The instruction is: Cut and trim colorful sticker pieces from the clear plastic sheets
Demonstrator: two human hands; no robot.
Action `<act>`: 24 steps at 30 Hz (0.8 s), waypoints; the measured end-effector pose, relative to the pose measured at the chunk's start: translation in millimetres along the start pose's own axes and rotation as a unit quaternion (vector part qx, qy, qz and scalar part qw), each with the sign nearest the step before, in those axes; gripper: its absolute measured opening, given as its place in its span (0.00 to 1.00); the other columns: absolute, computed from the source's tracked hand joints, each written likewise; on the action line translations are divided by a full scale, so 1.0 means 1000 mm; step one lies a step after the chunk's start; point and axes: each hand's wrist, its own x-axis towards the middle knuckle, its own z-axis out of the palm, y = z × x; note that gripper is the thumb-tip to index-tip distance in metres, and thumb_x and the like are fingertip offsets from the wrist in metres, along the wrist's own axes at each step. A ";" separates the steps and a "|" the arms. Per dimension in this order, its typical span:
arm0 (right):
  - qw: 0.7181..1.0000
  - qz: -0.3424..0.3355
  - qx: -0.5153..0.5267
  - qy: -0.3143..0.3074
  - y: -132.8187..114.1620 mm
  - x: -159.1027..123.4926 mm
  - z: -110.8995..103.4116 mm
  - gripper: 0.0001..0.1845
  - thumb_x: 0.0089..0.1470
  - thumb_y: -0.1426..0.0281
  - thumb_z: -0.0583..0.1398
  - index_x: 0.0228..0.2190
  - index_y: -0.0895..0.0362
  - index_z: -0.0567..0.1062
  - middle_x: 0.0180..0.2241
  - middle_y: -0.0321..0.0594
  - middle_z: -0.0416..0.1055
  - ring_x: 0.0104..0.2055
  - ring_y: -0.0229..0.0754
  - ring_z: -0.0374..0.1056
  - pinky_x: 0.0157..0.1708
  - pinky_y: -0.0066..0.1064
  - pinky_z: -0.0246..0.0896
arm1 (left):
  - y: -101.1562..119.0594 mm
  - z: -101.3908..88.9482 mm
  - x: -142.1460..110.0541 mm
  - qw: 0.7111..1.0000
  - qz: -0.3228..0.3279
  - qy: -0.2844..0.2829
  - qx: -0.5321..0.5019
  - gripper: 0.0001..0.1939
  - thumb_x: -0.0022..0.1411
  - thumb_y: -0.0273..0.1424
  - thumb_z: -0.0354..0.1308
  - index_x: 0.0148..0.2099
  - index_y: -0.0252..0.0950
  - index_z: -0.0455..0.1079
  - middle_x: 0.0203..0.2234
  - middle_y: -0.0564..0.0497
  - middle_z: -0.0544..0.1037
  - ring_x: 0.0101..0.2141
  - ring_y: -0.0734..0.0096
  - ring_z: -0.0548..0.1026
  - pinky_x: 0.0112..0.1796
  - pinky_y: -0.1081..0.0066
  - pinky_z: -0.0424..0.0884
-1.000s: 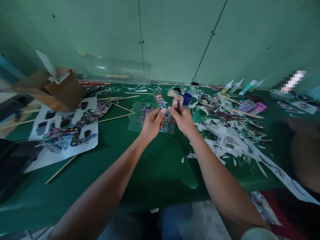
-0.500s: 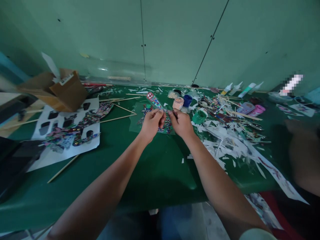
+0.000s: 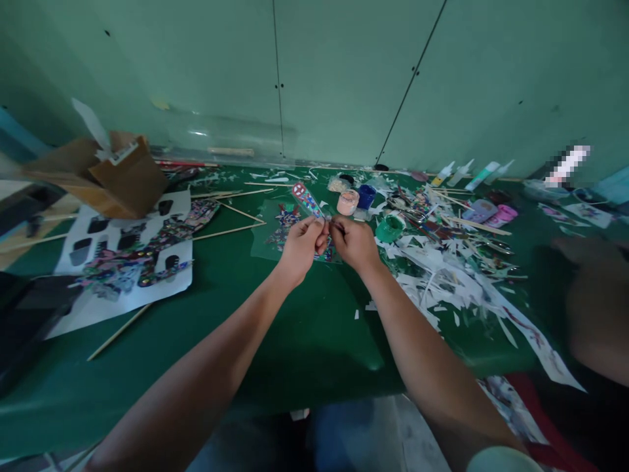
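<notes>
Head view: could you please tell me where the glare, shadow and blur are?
Head view: a small glare spot lies on the clear plastic by the wall; head view: the green table darkens toward its front edge, and shadow obscures what, if anything, the right hand pinches; head view: the other person's arm at the right is dim and blurred.

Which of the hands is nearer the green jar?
Right. The right hand is just left of the green jar; the left hand, holding the patterned strip, is farther left.
</notes>
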 end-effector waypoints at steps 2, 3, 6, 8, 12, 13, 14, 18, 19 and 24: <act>1.000 -0.010 -0.013 -0.012 -0.001 0.000 0.000 0.13 0.59 0.66 0.52 0.26 0.55 0.72 0.22 0.39 0.70 0.24 0.41 0.64 0.26 0.31 0.45 | 0.000 -0.001 0.001 1.000 0.003 0.008 -0.007 0.15 0.65 0.29 0.48 0.24 0.35 0.61 0.13 0.60 0.57 0.14 0.84 0.57 0.18 0.78 0.54; 1.000 -0.012 -0.023 -0.016 -0.002 0.000 0.000 0.14 0.59 0.66 0.51 0.26 0.55 0.72 0.22 0.39 0.70 0.24 0.42 0.64 0.26 0.31 0.44 | 0.001 -0.001 0.001 1.000 0.004 0.007 -0.010 0.15 0.65 0.29 0.48 0.24 0.35 0.61 0.13 0.60 0.56 0.14 0.84 0.56 0.18 0.78 0.53; 0.998 -0.010 -0.053 -0.020 -0.006 0.001 -0.001 0.14 0.60 0.66 0.50 0.29 0.55 0.73 0.25 0.41 0.73 0.25 0.43 0.66 0.26 0.32 0.43 | 0.002 -0.001 0.000 1.000 0.000 -0.011 -0.019 0.15 0.64 0.27 0.48 0.24 0.35 0.61 0.11 0.61 0.54 0.12 0.84 0.53 0.18 0.77 0.51; 0.997 -0.005 -0.074 -0.016 -0.008 0.001 -0.001 0.14 0.61 0.67 0.50 0.31 0.56 0.73 0.27 0.43 0.74 0.26 0.43 0.67 0.25 0.32 0.43 | 0.003 -0.001 -0.001 0.999 -0.004 -0.020 -0.034 0.15 0.65 0.26 0.48 0.24 0.35 0.61 0.11 0.61 0.54 0.13 0.84 0.53 0.18 0.77 0.51; 0.995 0.005 -0.095 -0.009 -0.009 0.001 0.002 0.13 0.61 0.68 0.50 0.33 0.56 0.73 0.29 0.44 0.76 0.27 0.44 0.68 0.25 0.32 0.42 | 0.003 0.001 -0.001 0.998 0.001 -0.018 -0.060 0.16 0.65 0.25 0.46 0.24 0.35 0.60 0.11 0.61 0.54 0.13 0.84 0.52 0.18 0.78 0.51; 0.995 0.007 -0.095 -0.009 -0.009 0.000 0.003 0.13 0.61 0.68 0.50 0.33 0.56 0.73 0.29 0.44 0.76 0.27 0.44 0.68 0.25 0.32 0.42 | 0.003 0.001 0.000 0.998 0.001 -0.018 -0.063 0.16 0.65 0.24 0.46 0.24 0.34 0.60 0.12 0.60 0.54 0.13 0.84 0.52 0.18 0.78 0.51; 0.996 0.008 -0.093 -0.009 -0.009 0.000 0.004 0.13 0.61 0.67 0.50 0.33 0.56 0.72 0.29 0.44 0.75 0.27 0.44 0.68 0.25 0.32 0.42 | 0.003 0.001 0.000 0.998 0.000 -0.019 -0.064 0.16 0.65 0.24 0.46 0.24 0.34 0.60 0.12 0.60 0.54 0.13 0.85 0.52 0.18 0.78 0.50; 0.996 0.019 -0.081 -0.006 -0.009 0.000 0.005 0.14 0.62 0.67 0.49 0.33 0.56 0.72 0.29 0.44 0.75 0.27 0.43 0.67 0.26 0.32 0.41 | 0.003 0.000 0.001 0.998 -0.014 -0.027 -0.049 0.16 0.66 0.25 0.47 0.24 0.35 0.59 0.12 0.60 0.54 0.14 0.85 0.52 0.18 0.79 0.51; 0.996 0.021 -0.081 -0.008 -0.010 0.000 0.005 0.14 0.62 0.67 0.49 0.33 0.56 0.72 0.29 0.43 0.75 0.27 0.43 0.67 0.26 0.32 0.41 | 0.003 -0.001 0.001 0.998 -0.014 -0.031 -0.043 0.15 0.66 0.26 0.48 0.24 0.35 0.59 0.13 0.60 0.54 0.14 0.85 0.53 0.18 0.79 0.51; 0.996 0.041 -0.070 -0.026 -0.008 0.001 0.002 0.14 0.62 0.67 0.49 0.32 0.56 0.72 0.27 0.42 0.74 0.26 0.42 0.66 0.26 0.32 0.40 | -0.001 -0.008 0.001 0.995 -0.027 -0.095 -0.022 0.14 0.64 0.27 0.48 0.24 0.34 0.60 0.13 0.60 0.54 0.14 0.85 0.54 0.19 0.78 0.52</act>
